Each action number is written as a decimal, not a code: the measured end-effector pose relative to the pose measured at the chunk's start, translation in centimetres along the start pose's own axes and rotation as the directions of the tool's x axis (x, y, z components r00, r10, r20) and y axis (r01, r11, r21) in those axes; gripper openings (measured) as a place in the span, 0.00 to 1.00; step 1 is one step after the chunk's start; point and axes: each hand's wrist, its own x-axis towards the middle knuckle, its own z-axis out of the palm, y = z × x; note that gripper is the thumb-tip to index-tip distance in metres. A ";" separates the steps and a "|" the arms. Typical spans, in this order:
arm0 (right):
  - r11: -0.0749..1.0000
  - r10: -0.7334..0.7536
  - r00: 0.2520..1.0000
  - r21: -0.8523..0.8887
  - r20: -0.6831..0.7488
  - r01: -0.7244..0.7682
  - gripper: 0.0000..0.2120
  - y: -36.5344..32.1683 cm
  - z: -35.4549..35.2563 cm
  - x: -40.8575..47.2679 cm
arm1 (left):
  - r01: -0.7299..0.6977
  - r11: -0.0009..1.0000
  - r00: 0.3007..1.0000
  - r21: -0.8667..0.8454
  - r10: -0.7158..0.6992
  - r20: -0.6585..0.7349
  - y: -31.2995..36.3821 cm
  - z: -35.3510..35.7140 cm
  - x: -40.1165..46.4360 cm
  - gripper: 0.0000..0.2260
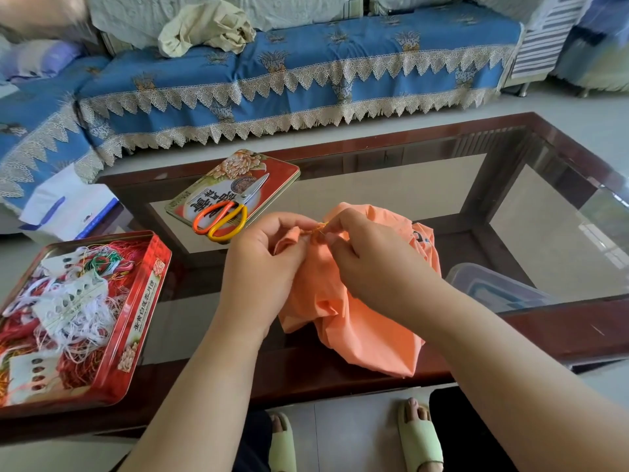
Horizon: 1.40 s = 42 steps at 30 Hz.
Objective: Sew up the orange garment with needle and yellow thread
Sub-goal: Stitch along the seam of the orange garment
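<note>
Table: dark red-brown wooden frame with glass panes, low table [425, 141]; pale floor shows through the glass
Room: blue sofa cover [306, 63] with beige lace points behind the table; a crumpled cream cloth [207, 27] lies on the sofa; a white paper bag [68, 206] stands on the floor at the left
Garment: orange garment [343, 318] lies bunched on the near part of the table, between both hands; smooth thin cloth with many folds
Left hand: left hand [262, 264] has its fingers curled and pinches a fold of the garment at its top edge
Right hand: right hand [367, 257] has its fingers curled and pinches at the same fold; a short bit of yellow thread [320, 228] shows between the two hands
Hard to see: the needle is too small to make out; the seam is hidden by the fingers
Tin: red metal tin [149, 301] at the left edge, open, full of tangled red, white and green threads
Lid: flat tin lid [272, 165] with flower print, farther back; scissors [228, 212] with orange and yellow handles rest on it
Box: clear plastic box [493, 287] under the glass at the right, partly hidden by the right arm
Feet: pale green slippers [422, 437] on the floor, cut off at the bottom
</note>
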 end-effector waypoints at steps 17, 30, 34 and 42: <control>0.909 0.084 0.992 0.415 -0.092 -0.039 0.05 -1.0 0.9 -0.3 | 0.092 0.986 0.995 -0.138 -0.096 -0.023 0.9 1.1 -0.6 0.03; 0.899 -0.062 0.998 0.432 -0.025 0.066 0.08 -0.1 0.0 -0.2 | -0.308 0.934 0.946 0.184 0.320 -0.042 0.4 0.6 -0.7 0.07; 0.917 0.047 0.997 0.398 -0.066 -0.017 0.07 0.4 -1.6 0.1 | -0.280 0.950 0.958 0.140 0.286 -0.027 0.4 0.4 -0.5 0.04; 0.936 0.087 0.996 0.343 -0.002 -0.081 0.13 1.7 -1.9 0.8 | -0.216 0.969 0.964 0.118 0.192 0.184 0.5 0.7 -0.7 0.05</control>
